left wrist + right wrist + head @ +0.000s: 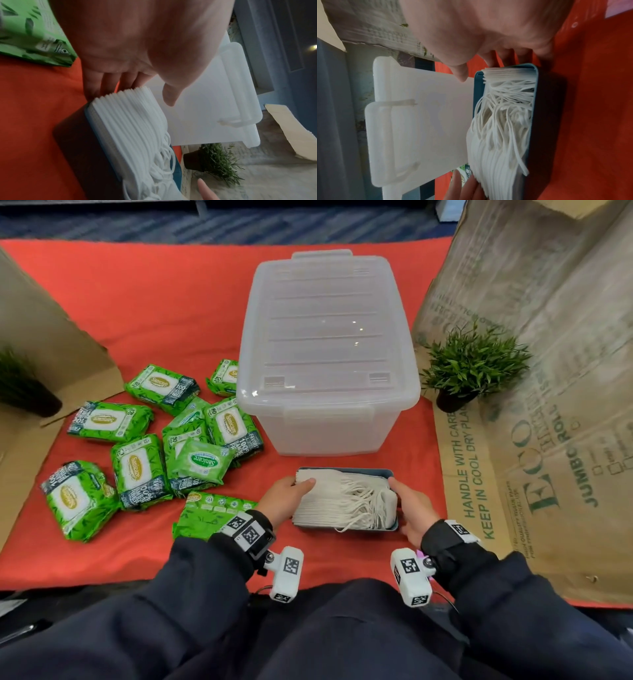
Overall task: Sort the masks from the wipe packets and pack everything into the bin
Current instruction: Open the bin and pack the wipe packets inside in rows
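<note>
Low centre of the head view: you are bracketing the box (346,529) of masks (337,498) with both hands. Left hand (286,499) is curling round the box's left end, thumb lying over the top of the stack, fingers going down the outer side. Right hand (412,508) is cupping the right end, thumb at the far corner, fingers tucked behind the wall. Both are holding, neither lifting as far as you can tell; the box is sitting on the red cloth (171,302).

Handling, as a guess: masks are light, soft and loose, with ear loops spilling over the near rim. They will probably fan out or snag if pinched. Take the stiff box by its short ends, keep it level, and keep a thumb on top.

Left of centre: wipes (154,440) are lying in a loose heap, some overlapping. Probably squashy, slick film; grip across the flat faces.

Beyond the box, centre frame: bin (325,433) is standing with lid (325,320) on. It needs opening before anything goes in.

Right of the bin: plant (474,364) against cardboard (548,371).
</note>
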The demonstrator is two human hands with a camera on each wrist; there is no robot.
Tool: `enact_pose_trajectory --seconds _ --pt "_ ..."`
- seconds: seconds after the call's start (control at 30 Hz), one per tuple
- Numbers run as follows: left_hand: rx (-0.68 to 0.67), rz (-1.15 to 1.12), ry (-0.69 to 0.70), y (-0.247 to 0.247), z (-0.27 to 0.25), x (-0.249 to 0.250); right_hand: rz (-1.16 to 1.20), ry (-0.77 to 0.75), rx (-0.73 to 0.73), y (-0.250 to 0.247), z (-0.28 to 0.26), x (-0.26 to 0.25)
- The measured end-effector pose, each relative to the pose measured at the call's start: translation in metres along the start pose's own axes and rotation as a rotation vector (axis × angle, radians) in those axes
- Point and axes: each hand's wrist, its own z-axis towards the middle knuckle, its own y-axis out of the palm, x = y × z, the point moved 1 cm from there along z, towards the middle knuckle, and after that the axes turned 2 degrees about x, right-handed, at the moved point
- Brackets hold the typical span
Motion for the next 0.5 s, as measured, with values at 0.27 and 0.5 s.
enact_pose_trajectory --seconds 0.27,0.5 --pt "0.217 -0.406 0.057 -0.097 0.012 0.052 -0.094 -0.448 0.208 0.028 -0.020 -0.038" --pt "0.098 -0.467 0.156 -0.177 0.049 0.129 0.437 -0.114 -0.200 0.111 -0.052 -0.088"
